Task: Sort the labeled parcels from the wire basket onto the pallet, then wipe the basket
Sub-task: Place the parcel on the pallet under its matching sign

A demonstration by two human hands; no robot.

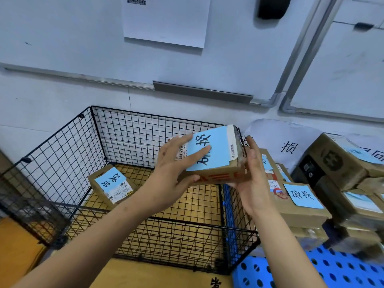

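Plainly, the small brown cardboard parcel (216, 154) with its pale blue handwritten label is in the air over the right rim of the black wire-grid basket (62, 146), on the side nearest the blue perforated plastic pallet (332, 267). The left hand (176, 163) grips it, fingers laid across the label and thumb curled against the front face. The right hand (254, 177) presses flat-fingered against the right end, bracing rather than clasping. It is likely light and stiff, since a loose two-handed hold carries it, but the end by the right hand looks scuffed and its tape is lifting. The sound side faces and the underside seem the safer places to hold, without squeezing that end. The smooth paper label may slide under the fingertips. By count, there is one parcel in the hands and one second labelled cardboard parcel (112, 183) on the basket floor. On the pallet, three stacked cardboard boxes (301, 196) with blue labels can be told apart. More lie beneath and to the right, too blurred to count. A white paper sign (288, 146) is on the wall behind them.
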